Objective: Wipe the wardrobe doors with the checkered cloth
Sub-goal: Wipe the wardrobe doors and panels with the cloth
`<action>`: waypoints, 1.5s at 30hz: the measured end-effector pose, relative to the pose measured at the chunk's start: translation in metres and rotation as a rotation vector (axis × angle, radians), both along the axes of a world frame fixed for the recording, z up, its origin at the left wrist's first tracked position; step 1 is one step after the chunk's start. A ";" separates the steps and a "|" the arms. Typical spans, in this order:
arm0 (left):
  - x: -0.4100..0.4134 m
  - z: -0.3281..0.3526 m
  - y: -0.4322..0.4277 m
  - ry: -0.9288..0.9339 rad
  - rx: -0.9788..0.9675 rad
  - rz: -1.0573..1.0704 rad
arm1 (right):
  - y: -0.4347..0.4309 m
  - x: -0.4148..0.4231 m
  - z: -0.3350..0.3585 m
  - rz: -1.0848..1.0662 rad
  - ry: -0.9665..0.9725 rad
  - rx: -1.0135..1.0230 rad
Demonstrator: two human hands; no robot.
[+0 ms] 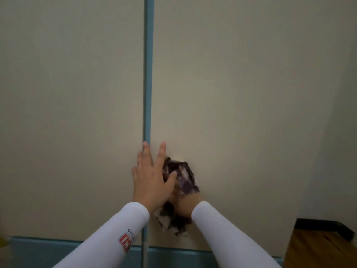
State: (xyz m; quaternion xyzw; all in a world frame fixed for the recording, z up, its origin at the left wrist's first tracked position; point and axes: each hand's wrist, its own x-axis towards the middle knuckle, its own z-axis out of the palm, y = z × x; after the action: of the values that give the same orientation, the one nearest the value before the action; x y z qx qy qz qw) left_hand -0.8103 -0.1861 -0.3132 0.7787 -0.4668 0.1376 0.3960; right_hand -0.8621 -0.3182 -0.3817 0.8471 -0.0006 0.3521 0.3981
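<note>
So, standing behind this person at the wardrobe: two cream doors, the left door [67,113] and the right door [241,93], meet at a blue vertical strip [148,74] running down the seam. A matching blue band [48,250] runs along the bottom under both.

Both hands are low down, close together near that seam. The left hand [150,178] is spread flat against the wardrobe, fingers straight and pointing up. One fingertip sits right on the blue strip, and the thumb reaches sideways over the edge of the checkered cloth [185,176].

The cloth is a dark purple and white check, bunched into a wad and pressed against the right door just beside the strip. Some of it hangs down in a ragged clump below the wrists.

The right hand [183,203] is clamped on that wad. Most of it is buried in the fabric and partly behind the left hand, so only the wrist end and a bit of finger show. The whole bundle is pretty blurry.

Both arms wear white sleeves. The left sleeve [108,235] has a red logo [124,241] near the forearm; the right sleeve [228,235] is plain.

Down in the right corner there's a brown wooden surface [318,250] with a black edge [324,227] behind it. I can't tell if that's floor or furniture.
</note>
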 end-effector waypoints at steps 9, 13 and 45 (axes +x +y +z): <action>0.011 0.028 0.009 0.013 -0.218 0.008 | -0.006 0.013 0.174 0.051 -0.044 0.136; 0.011 0.037 -0.001 -0.036 -0.207 -0.031 | -0.027 -0.033 0.220 -0.031 -0.280 0.211; -0.005 0.114 -0.027 -0.124 -0.526 -0.068 | -0.015 -0.022 0.252 -0.132 -0.341 0.142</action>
State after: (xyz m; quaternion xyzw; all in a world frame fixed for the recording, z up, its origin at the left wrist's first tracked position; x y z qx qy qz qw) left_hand -0.8152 -0.2130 -0.1993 0.6231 -0.4642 0.2882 0.5597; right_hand -0.8840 -0.3331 -0.1292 0.7992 -0.1485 0.4627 0.3537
